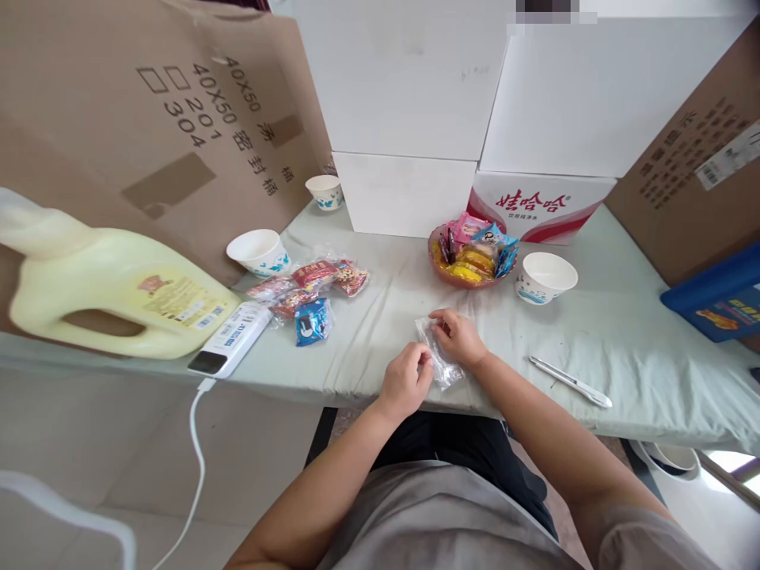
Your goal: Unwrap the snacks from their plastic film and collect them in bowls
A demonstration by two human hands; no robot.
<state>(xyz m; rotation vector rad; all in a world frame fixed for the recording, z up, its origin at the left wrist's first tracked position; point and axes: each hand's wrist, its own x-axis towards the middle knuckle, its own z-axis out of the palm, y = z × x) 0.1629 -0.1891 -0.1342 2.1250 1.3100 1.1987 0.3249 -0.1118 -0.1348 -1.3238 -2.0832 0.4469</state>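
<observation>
A small clear plastic bag (446,370) lies near the table's front edge, between my two hands. My left hand (407,380) is closed, thumb and fingertips pinching the bag's left edge. From the right, my right hand (458,336) reaches over the bag with its fingers pinched on the upper part. Beyond the hands stands a pinkish bowl (454,275) heaped with wrapped snacks, yellow, blue and pink. To the left lie several red packaged snacks (314,275) in clear wrapping, with a blue snack packet (312,322) in front of them.
A white paper bowl (546,279) and a white pen-like cutter (570,381) are on the right. Two more paper bowls (260,252) stand at left, near a power bank (233,340) with a cable and a large yellow jug (119,277). White boxes (409,194) line the back.
</observation>
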